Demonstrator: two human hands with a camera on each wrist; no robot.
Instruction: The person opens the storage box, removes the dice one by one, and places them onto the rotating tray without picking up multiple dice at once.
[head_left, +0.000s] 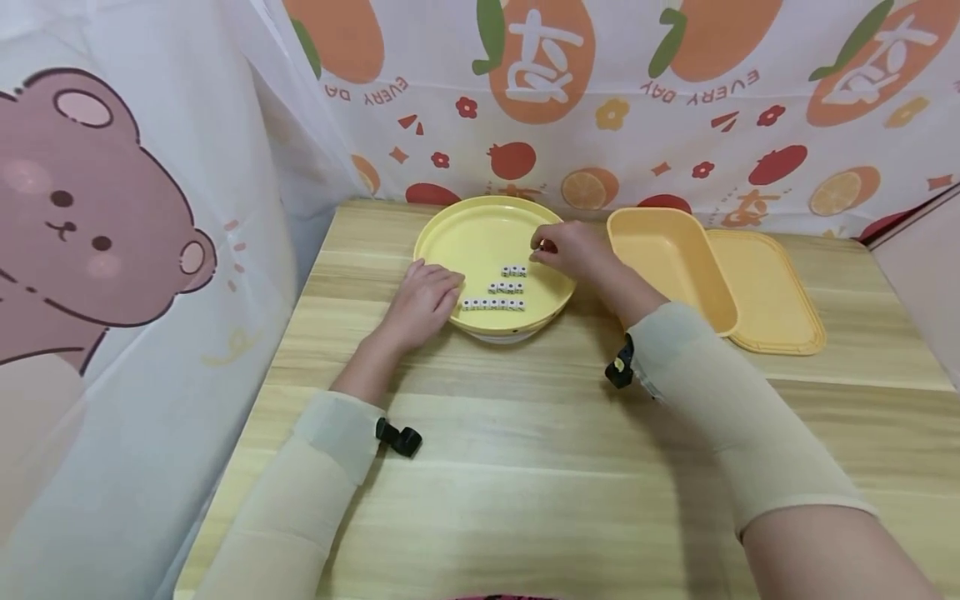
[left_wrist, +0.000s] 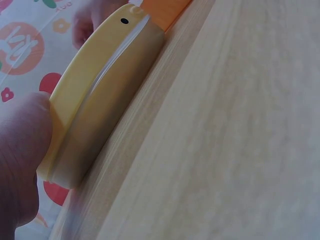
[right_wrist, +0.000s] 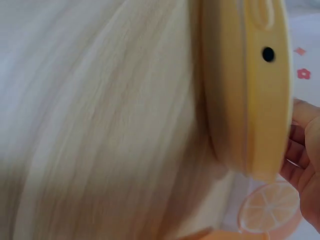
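Note:
A round yellow tray with a raised rim stands on the wooden table, small black dots on its side. Three rows of small white letter cubes lie on it, the longest row nearest the front. My left hand rests at the tray's left rim, its fingers relaxed; the left wrist view shows that hand against the yellow side. Over the right part of the tray, my right hand has its thumb and fingers brought together, pinching a small whitish cube mostly hidden by the fingertips.
Right of the tray stands an orange rectangular box, open at the top. Its matching flat lid lies beside it, partly under the box. A fruit-print curtain hangs behind the table, and a bear-print curtain at left.

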